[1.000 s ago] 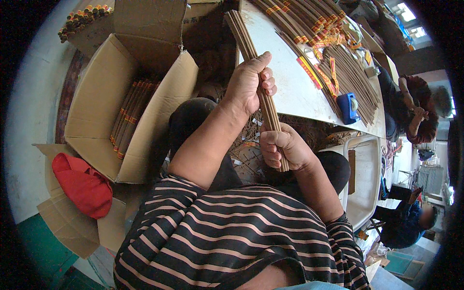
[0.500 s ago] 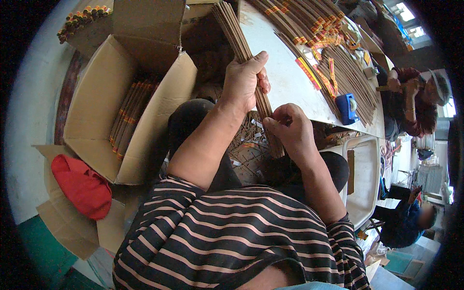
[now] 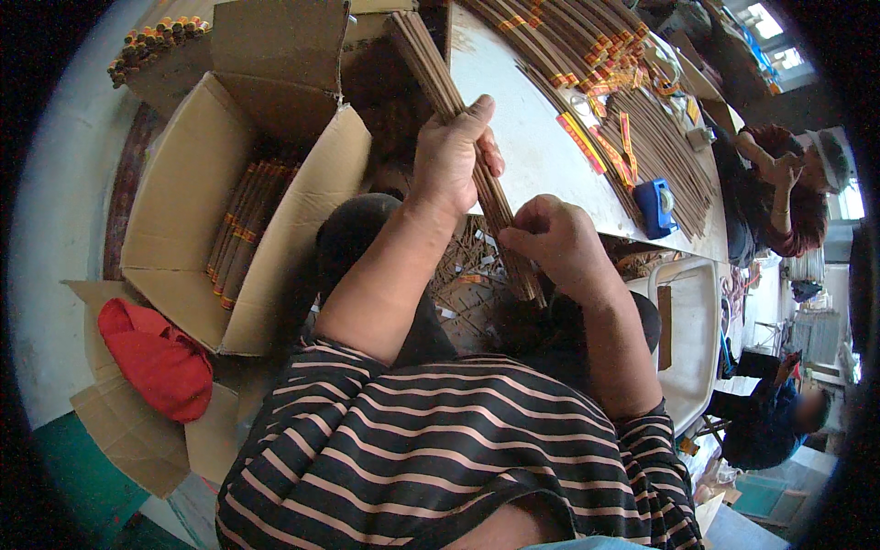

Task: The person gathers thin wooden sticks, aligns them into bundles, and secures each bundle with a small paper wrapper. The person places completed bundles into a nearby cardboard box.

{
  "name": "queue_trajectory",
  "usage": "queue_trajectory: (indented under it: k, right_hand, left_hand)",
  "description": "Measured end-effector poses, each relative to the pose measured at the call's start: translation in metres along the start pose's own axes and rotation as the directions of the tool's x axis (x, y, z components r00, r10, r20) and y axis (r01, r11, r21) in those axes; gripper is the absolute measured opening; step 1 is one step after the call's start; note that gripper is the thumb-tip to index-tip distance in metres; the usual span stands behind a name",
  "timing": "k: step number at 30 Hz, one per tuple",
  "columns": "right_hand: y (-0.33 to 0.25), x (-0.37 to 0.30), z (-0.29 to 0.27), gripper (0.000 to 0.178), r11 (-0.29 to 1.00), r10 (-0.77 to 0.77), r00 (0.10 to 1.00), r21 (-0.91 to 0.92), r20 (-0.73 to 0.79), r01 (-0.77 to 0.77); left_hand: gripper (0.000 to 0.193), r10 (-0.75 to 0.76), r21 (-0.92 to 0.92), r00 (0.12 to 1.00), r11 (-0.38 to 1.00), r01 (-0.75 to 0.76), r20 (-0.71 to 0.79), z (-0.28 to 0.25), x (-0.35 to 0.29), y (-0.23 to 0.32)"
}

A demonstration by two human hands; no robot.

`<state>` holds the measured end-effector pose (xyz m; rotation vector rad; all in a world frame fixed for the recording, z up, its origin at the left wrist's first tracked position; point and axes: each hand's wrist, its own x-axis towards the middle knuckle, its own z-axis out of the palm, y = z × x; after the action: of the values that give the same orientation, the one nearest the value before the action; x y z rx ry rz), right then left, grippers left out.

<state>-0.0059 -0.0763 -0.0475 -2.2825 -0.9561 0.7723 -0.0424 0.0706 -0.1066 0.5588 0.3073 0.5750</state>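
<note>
My left hand (image 3: 451, 156) is wrapped round the middle of a bundle of thin brown incense sticks (image 3: 426, 69). The bundle slants from the upper left down toward my lap, its lower ends slightly uneven. Beside its lower half is my right hand (image 3: 555, 238), fingers curled in and thumb tip against the bundle's edge. Whatever lies between those fingertips is hidden. Beyond my right hand, on the white table (image 3: 522, 119), are loose incense sticks (image 3: 665, 151), red-and-yellow paper bands (image 3: 582, 144) and a blue tape dispenser (image 3: 655, 207).
An open cardboard box (image 3: 174, 202) at my left holds banded bundles (image 3: 247, 229). A red cloth (image 3: 154, 357) lies by it. Banded sticks (image 3: 559, 37) cover the table's far part. A white tub (image 3: 689, 339) stands at right. Two people (image 3: 793, 183) are farther right. Scraps (image 3: 467, 307) litter the floor.
My left hand and the bundle have shifted slightly left. My right hand stays by the lower part, its fingers a little higher against the edge. The person at right has moved their hands.
</note>
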Motion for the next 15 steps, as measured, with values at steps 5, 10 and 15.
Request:
queue_trajectory:
  k: [5,10,15]
  right_hand:
    - [0.006,-0.022,-0.017,0.016,0.998,0.050,0.989,0.026,0.140,-0.055]
    - [0.033,-0.052,-0.041,0.017,0.990,-0.012,0.990,-0.138,0.140,0.032]
    - [0.053,-0.064,-0.054,0.017,0.982,0.146,0.988,-0.131,0.047,-0.139]
  left_hand:
    - [0.035,0.037,-0.132,0.997,0.990,-0.046,-0.073,-0.014,0.011,0.027]
    - [0.029,0.161,-0.149,0.977,0.972,-0.182,-0.139,-0.028,0.016,0.051]
    - [0.028,0.199,-0.140,0.967,0.965,-0.222,-0.161,-0.032,0.016,0.065]
